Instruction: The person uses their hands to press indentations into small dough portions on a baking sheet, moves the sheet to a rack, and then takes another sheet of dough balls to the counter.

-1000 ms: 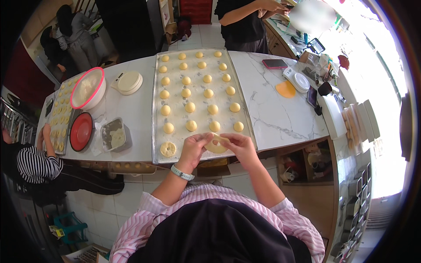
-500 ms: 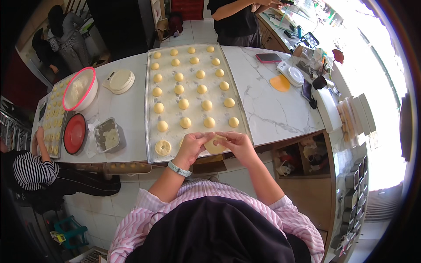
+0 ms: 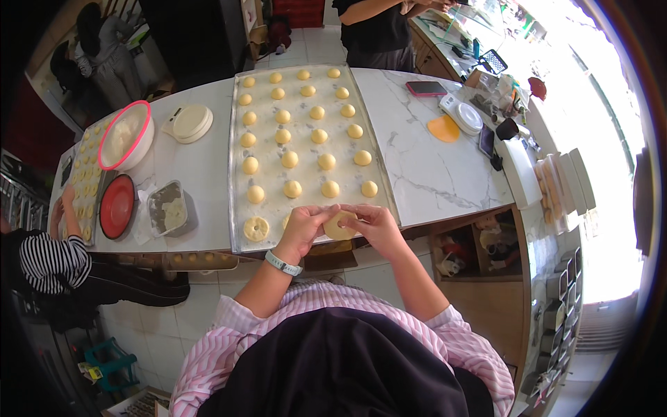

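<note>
Between my two hands I hold a ring of pale dough (image 3: 338,229) with a hole in its middle, over the near edge of a large metal tray (image 3: 269,149). My left hand (image 3: 306,228), with a pale watch band at the wrist, pinches its left side. The fingers of my right hand (image 3: 375,227) are closed on its upper right rim, the thumb near the hole. On the tray's near left corner lies another dough ring (image 3: 256,229). Part of a dough piece shows beside my left hand. Several round dough balls (image 3: 326,161) sit in rows farther up.
Left of the tray stand a kitchen scale (image 3: 190,124), a pink-rimmed bowl (image 3: 144,142), a red plate (image 3: 118,206) and a metal container (image 3: 174,210). A co-worker in a striped top (image 3: 52,264) reaches to another tray of rings. A phone (image 3: 426,88) and second scale (image 3: 461,115) lie right.
The view has shifted slightly, so the tray sits a little higher. My hands still hold the dough ring, with the fingers moved only slightly. The co-worker's hands at the left have moved.
</note>
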